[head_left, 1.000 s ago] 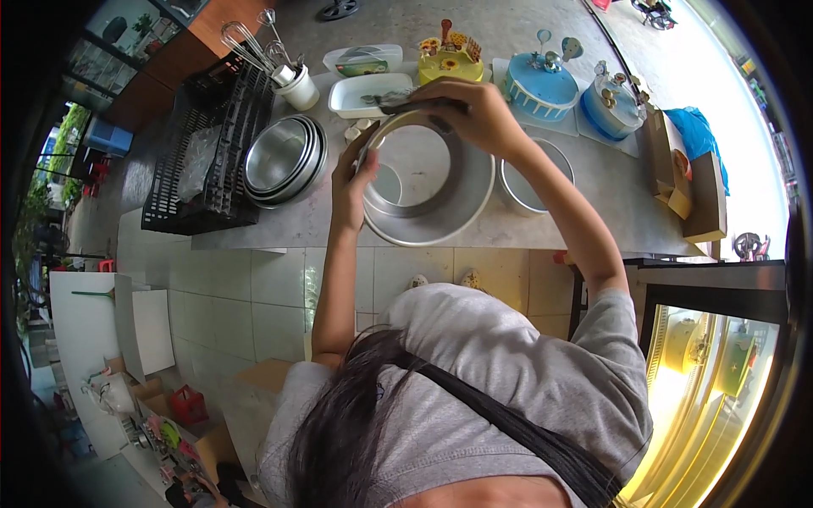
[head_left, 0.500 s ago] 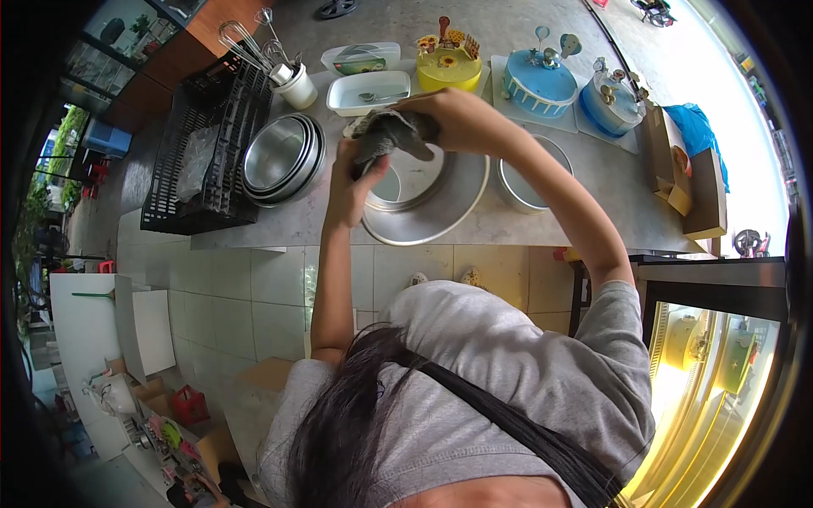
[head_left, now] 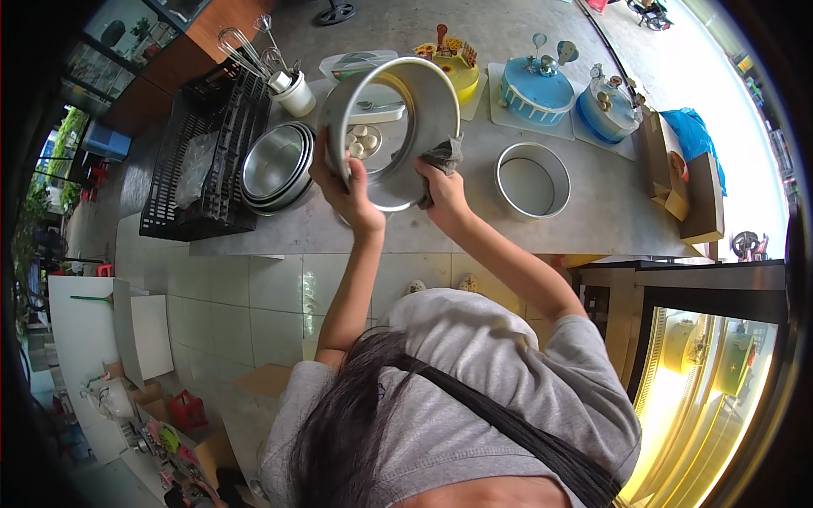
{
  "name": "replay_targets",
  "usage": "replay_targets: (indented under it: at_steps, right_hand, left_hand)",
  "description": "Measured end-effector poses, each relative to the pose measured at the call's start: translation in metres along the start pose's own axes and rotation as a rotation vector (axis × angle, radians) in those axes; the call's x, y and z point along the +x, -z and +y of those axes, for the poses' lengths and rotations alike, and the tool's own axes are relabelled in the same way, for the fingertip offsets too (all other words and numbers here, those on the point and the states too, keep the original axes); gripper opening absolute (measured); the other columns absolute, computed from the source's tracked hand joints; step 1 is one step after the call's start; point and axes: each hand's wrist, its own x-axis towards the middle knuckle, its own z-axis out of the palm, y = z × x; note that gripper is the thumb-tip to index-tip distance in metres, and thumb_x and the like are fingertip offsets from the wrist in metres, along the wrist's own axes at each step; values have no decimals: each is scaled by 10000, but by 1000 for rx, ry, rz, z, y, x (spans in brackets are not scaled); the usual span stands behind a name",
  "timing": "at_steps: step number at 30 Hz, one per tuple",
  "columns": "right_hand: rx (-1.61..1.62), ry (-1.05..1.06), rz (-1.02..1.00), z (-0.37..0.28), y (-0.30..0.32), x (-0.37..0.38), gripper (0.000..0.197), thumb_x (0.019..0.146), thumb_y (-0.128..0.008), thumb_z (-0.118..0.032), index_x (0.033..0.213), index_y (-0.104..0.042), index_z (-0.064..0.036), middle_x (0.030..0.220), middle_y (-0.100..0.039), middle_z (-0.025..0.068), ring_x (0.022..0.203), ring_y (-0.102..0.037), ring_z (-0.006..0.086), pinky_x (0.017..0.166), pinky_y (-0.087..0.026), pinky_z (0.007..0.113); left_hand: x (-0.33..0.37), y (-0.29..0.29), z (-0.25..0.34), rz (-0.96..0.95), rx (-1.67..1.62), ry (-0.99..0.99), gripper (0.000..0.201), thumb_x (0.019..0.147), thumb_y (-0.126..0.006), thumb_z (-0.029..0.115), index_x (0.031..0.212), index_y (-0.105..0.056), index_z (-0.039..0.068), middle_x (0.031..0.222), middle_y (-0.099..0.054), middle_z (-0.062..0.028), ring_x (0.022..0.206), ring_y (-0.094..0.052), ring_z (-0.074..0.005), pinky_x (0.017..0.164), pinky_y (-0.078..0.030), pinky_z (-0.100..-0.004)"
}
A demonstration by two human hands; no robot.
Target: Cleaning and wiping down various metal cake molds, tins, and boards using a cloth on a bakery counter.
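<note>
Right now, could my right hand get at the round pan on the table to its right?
Probably yes: nothing visible stands between the right hand and the round pan. But that hand holds a gray cloth against the metal ring, so it might need freeing first.

Surface [head_left: 610,212]: grey, long
Left end: black crate [head_left: 233,152], nested pans [head_left: 275,162] just beside it
Far side: white cup [head_left: 296,100], clear lid [head_left: 336,68], white tray [head_left: 391,116] — then boards [head_left: 504,120] under yellow and blue cakes [head_left: 535,89]
Right of centre: round tin [head_left: 532,152]
Right end: open carton [head_left: 705,203] — near the last cake
</note>
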Motion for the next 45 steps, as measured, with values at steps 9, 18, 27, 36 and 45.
replay_targets:
  at_steps: [9,18,27,36,45]
  right_hand:
    - [-1483,907,-577,-145,-14,-1,257,662,-602,-37,919,-627,-35,701,-639,94,591,-610,233,588,-483,313]
    - [-1183,1024,-495,-117,-4,-12,457,565,-597,23,1002,-621,-109,887,-632,126,764,-601,315,670,-488,358]
    - [-918,698,-247,-104,45,6,287,641,-626,-39,925,-626,8,680,-630,129,588,-562,140,593,-451,277]
    - [32,-21,46,-26,25,-6,220,671,-661,-27,874,-597,25,843,-598,78,754,-548,157,671,-440,290]
    - [-1472,1174,-579,-125,9,-21,525,545,-516,73,1036,-614,-84,886,-631,138,805,-622,269,724,-491,344]
  left_hand:
    - [32,-1,10,-802,-39,394,802,723,-690,183,1370,-221,110,1198,-423,-113,1018,-475,-193,868,-397,-313]
    - [25,-13,10,-676,-123,253,1070,646,-744,47,1399,10,140,1032,-486,-129,911,-530,-202,815,-443,-304]
    - [22,9,10,-756,-60,521,858,747,-684,133,1392,-126,36,940,-521,-49,813,-492,-100,783,-400,-231]
    - [-14,-18,4,-190,-78,109,771,795,-623,248,1367,-151,39,1188,-366,-97,1004,-413,-171,879,-338,-296]
    - [1,-11,-3,-1068,355,257,881,663,-704,148,1378,-190,100,1127,-440,-111,931,-501,-195,820,-404,-283]
